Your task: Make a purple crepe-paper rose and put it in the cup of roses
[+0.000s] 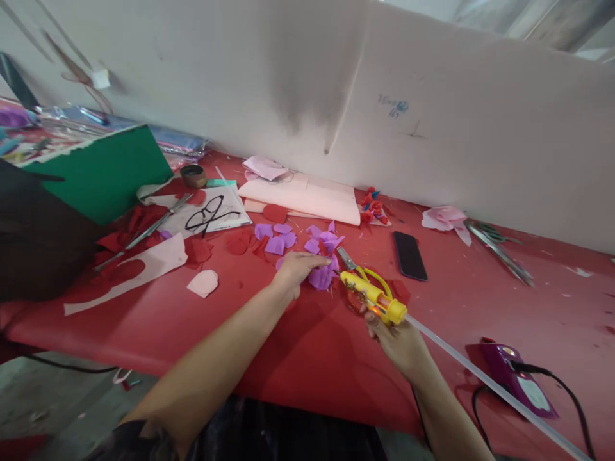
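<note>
My right hand [391,333] is wrapped around a yellow hot glue gun [368,291], and a long whitish glue stick [461,358] runs out of its back. The gun's nozzle points at a purple flower [321,275] made of petals. My left hand [295,269] has its fingers closed on that flower; the fingertips are partly hidden. Just behind it lies more purple petal work [327,238], with loose purple petals [276,240] to the left. Yellow-handled scissors [379,278] rest partly under the glue gun.
A black phone [409,256] lies to the right, with a purple power box [519,378] and cable nearer me. Black glasses [211,214], pink sheets [307,195] and red scraps [196,251] spread across the red table. A green box [106,173] stands left, and tweezers-like metal shears [500,250] lie right.
</note>
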Available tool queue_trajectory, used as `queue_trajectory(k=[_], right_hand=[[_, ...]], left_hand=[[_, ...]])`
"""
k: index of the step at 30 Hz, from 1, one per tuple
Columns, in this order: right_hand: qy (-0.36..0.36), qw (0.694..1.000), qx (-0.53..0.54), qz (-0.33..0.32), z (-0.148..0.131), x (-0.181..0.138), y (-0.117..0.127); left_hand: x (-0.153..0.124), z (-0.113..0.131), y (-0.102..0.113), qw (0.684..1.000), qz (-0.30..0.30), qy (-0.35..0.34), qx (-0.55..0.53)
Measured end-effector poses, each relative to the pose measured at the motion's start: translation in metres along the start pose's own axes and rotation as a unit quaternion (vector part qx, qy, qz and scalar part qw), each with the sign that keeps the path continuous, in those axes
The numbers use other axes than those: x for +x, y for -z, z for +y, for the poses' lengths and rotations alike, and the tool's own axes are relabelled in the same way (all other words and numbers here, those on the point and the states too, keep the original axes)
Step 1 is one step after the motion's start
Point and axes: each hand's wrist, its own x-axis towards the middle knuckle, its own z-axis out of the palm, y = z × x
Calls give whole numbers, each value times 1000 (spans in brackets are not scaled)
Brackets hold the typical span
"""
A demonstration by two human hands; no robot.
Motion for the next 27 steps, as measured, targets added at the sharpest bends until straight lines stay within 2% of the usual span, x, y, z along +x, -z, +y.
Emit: queue_trajectory(k=[7, 16, 27], right_hand=[[-7, 1000, -16, 7, 6, 3, -3], [-1, 999, -35, 26, -6, 5, -4], [29, 997, -69, 21, -6, 5, -4]], left_hand=[[-2, 1, -1, 1000, -3, -3, 3], [0, -1, 0, 1000, -2, -9, 6], [-2, 3, 0, 1000, -8, 7, 17]])
